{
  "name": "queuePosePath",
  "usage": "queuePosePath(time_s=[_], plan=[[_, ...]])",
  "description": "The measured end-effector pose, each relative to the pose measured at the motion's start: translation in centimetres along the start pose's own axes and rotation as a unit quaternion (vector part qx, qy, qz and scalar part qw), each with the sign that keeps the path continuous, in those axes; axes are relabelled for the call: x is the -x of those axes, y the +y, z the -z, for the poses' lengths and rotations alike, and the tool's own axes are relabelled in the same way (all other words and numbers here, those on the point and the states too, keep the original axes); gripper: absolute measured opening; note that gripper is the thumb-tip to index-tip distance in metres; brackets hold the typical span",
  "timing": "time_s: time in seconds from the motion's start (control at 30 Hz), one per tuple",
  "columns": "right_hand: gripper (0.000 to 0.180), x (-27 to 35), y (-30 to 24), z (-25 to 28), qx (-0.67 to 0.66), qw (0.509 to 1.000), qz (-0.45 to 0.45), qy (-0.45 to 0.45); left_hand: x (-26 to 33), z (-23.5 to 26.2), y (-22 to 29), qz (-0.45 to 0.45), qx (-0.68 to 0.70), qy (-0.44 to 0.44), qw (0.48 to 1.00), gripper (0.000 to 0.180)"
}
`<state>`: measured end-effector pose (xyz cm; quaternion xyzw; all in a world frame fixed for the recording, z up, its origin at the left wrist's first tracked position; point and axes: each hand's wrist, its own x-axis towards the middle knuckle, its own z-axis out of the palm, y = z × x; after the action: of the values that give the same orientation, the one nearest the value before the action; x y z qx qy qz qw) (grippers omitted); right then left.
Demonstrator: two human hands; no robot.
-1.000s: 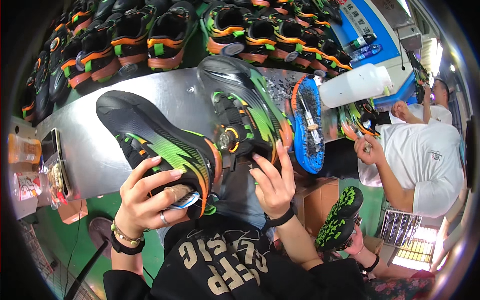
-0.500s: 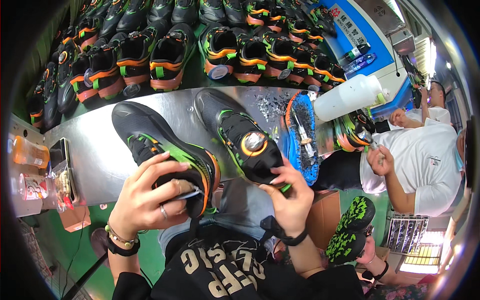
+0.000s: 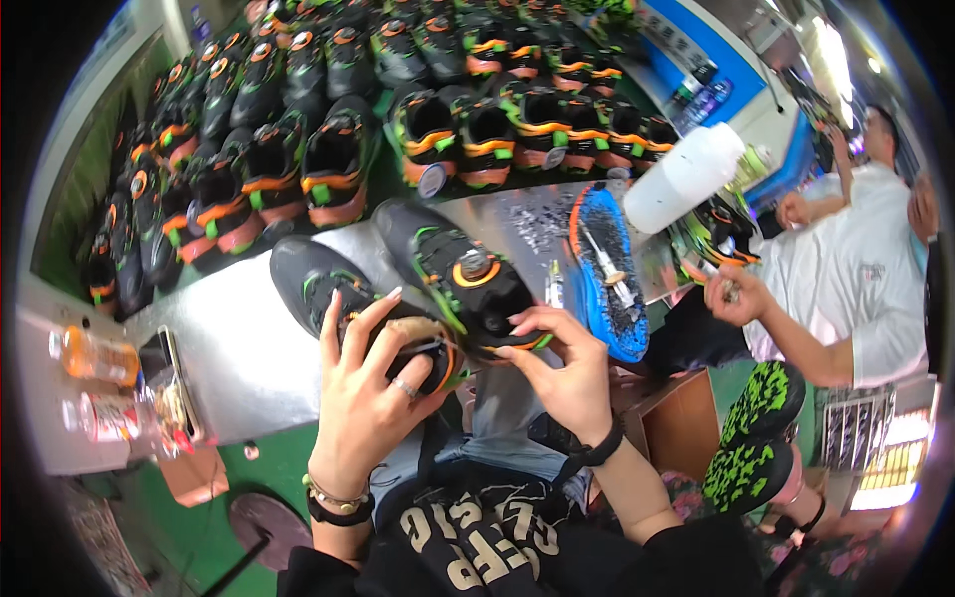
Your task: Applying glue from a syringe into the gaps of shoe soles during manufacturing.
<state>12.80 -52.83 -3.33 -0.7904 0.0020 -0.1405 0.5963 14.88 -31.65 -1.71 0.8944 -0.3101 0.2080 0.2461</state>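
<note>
Two black sneakers with orange and green trim lie side by side on the metal bench, toes pointing away from me. My left hand (image 3: 373,398) grips the left sneaker (image 3: 310,279) at its collar and heel, fingers bent across the opening. Its thumb is partly hidden. With thumb and fingertips, my right hand (image 3: 569,383) pinches the heel of the right sneaker (image 3: 433,249), which has a round dial with an orange ring on its tongue. The two sneakers touch or nearly touch.
Rows of similar sneakers (image 3: 335,159) stand behind the metal bench (image 3: 224,348). To the right are a blue tray (image 3: 625,343) with black scraps and tools, and a white bottle (image 3: 686,177). Beyond, a co-worker in a white shirt (image 3: 846,289) holds something small. Drink bottles (image 3: 99,356) stand left.
Left hand and left sneaker have shifted right, closer to the other sneaker. The left fingers have spread further over the collar. My right hand still pinches the right sneaker's heel. The view has tilted.
</note>
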Motion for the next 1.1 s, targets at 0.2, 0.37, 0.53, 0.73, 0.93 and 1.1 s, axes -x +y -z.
queuePosePath(time_s=[0.2,0.37,0.53,0.73,0.93,1.1], plan=[[0.022,-0.4,0.3,0.5,0.097,0.993,0.041,-0.052,-1.2,-0.5,0.4,-0.056,0.042,-0.075,0.995,0.024],[0.024,0.4,1.0,1.4,0.082,0.995,0.056,-0.016,-1.9,-1.0,1.3,-0.064,0.028,-0.075,0.995,0.030],[0.022,-0.1,1.3,1.3,0.128,0.986,0.105,-0.006,0.8,-1.6,1.9,-0.120,-0.097,0.050,0.987,0.040],[0.020,-2.5,-0.7,1.0,0.293,0.924,0.208,-0.127,5.1,-4.9,1.9,-0.105,-0.210,0.136,0.962,0.053],[0.049,-6.5,-2.5,-1.2,0.399,0.834,0.109,-0.367,7.0,-4.9,0.6,-0.144,-0.171,0.127,0.966,0.046],[0.028,-6.1,-2.0,-3.8,0.381,0.873,0.099,-0.289,7.6,-4.5,-0.8,-0.104,-0.118,0.170,0.973,0.024]])
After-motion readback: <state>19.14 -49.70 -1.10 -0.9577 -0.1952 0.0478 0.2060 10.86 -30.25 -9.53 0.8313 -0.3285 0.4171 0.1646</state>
